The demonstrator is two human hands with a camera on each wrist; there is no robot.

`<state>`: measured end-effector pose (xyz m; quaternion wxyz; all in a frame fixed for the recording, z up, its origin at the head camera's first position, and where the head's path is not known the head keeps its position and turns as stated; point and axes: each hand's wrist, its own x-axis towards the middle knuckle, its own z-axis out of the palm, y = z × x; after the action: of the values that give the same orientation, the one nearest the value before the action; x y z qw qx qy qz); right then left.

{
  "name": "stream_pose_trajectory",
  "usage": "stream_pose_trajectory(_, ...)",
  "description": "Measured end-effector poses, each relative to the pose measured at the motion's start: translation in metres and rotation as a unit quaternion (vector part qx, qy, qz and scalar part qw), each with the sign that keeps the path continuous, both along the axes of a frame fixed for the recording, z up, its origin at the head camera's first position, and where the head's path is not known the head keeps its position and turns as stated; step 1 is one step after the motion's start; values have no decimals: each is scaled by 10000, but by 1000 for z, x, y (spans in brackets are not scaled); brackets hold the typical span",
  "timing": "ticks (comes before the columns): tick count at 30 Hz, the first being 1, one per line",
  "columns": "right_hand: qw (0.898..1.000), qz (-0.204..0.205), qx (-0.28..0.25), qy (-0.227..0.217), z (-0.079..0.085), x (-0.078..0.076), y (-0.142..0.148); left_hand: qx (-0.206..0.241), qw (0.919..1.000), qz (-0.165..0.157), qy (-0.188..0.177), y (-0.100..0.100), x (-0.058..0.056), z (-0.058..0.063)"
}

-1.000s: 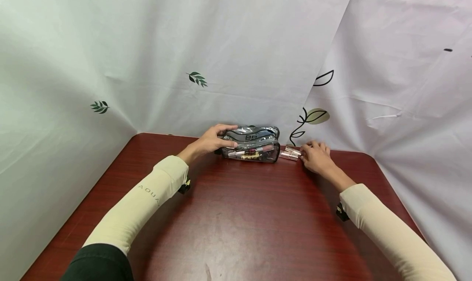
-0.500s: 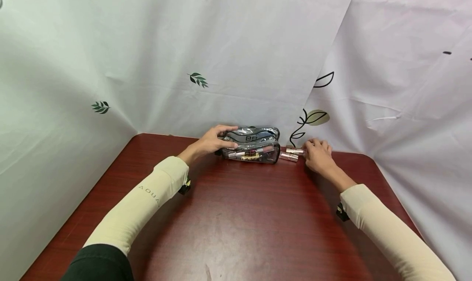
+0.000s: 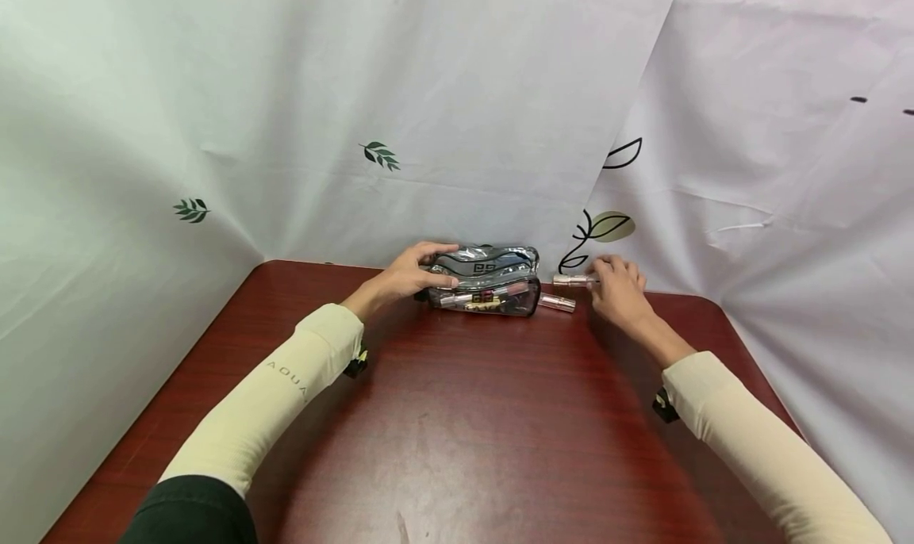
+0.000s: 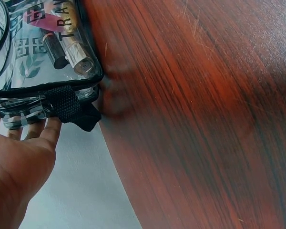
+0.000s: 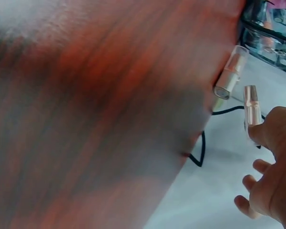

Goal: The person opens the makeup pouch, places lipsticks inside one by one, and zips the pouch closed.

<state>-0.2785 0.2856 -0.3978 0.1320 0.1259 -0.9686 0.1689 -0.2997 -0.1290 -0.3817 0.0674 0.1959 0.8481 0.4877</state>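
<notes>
A clear cosmetic pouch (image 3: 485,281) with black piping stands at the table's back edge, with several makeup tubes visible inside. My left hand (image 3: 408,274) holds its left end, thumb on the front and fingers over the top. In the left wrist view, fingers reach behind the pouch (image 4: 43,71) near its black fabric tab (image 4: 66,105). To the right, my right hand (image 3: 618,290) pinches one end of a clear-and-gold lipstick tube (image 3: 571,281); the other end points left toward the pouch. A second similar lipstick tube (image 3: 557,303) lies on the table against the pouch's right end.
The red-brown wooden table (image 3: 457,417) reaches back to a white cloth backdrop (image 3: 471,132) printed with leaves. That cloth stands right behind the pouch and both hands.
My right hand has taken one lipstick tube away from the other, up and slightly toward the backdrop. My left hand and the pouch stay in place.
</notes>
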Motion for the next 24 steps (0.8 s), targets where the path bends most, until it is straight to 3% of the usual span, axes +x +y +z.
stream_pose_trajectory(7,9999,26,-107,23,13,4,-5,-33,10000,10,32,0,3,1)
stream_pose_trajectory(17,9973,388,-100,619,25,3,-12,22,10000,19,-38,0,3,2)
stream_pose_trajectory(24,9949,621,-87,793,33,6,-21,48,9999,6,-94,0,3,2)
